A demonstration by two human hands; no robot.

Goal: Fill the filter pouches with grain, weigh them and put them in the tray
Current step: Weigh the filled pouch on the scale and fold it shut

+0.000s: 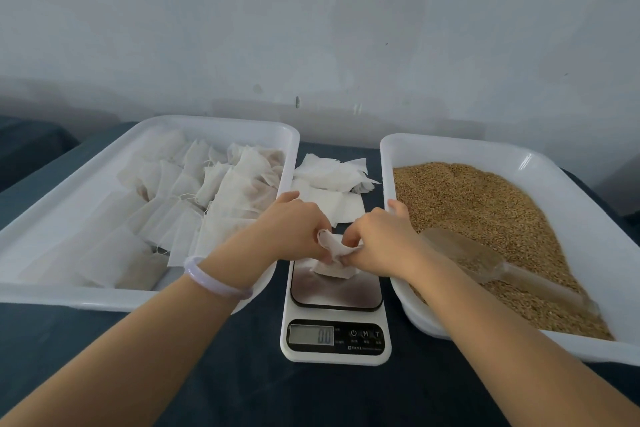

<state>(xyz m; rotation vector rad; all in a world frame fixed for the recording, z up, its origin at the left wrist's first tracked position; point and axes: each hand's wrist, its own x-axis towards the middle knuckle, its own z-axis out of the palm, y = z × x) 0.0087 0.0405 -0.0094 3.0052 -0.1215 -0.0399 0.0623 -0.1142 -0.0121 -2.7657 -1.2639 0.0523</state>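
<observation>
Both hands meet over the kitchen scale (pixel 335 322), centre of the dark blue cloth (pixel 207 378). Left hand (pixel 294 229) and right hand (pixel 379 239) each pinch the same white filter pouch (pixel 331 248) with curled fingers and thumb, so the pouch is crumpled between them. Its lower edge hangs just above the scale's steel platform (pixel 337 293) or on it, cannot tell which. The display (pixel 311 335) reads 0.0. A pale bracelet (pixel 214 279) sits on the left wrist. The left tray (pixel 221 122) is white plastic and holds a loose heap of filled pouches (pixel 214 191), some overlapping, strings showing. The right tray (pixel 450 144), also white, holds brown grain (pixel 485 201) banked toward its far side. A clear plastic scoop (pixel 485 262) lies on the grain, bowl toward the hands and handle toward the near right corner. Between the two trays, beyond the scale, lies a small stack of empty pouches (pixel 332 177), flat on the cloth. The left forearm crosses the left tray's near corner; the right forearm crosses the right tray's near rim.
</observation>
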